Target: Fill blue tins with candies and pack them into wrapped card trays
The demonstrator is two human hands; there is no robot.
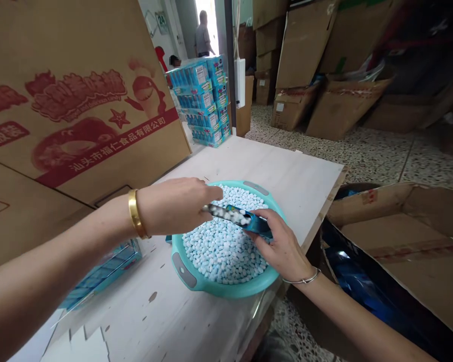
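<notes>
**Holding a loaded scoop (pixel 226 215) to a blue box (pixel 263 227) over a basin (pixel 230 291) of candies (pixel 222 259)**

Grips the narrow scoop at its near end in the left hand (pixel 177 206), with a gold bangle (pixel 136 213) on the wrist. Clasps the small box in the right hand (pixel 281 246), its open end turned to the scoop (cannot tell how far in the tip reaches). Wears a thin silver bracelet (pixel 305 279) on that wrist. Holds both above the basin, set at the right edge of the table (pixel 287 166) and filled with white and pale-blue candies. Has a stack of blue packs (pixel 207 105) by the table's far edge and a big printed carton (pixel 75 100) along the left edge. Has another blue pack (pixel 109 275) partly hidden under the left forearm, with white paper (pixel 85 349) nearer the body. Faces an open carton (pixel 403 246) beyond the right edge, plus another person (pixel 203 37) standing far back, near a bright opening.
</notes>
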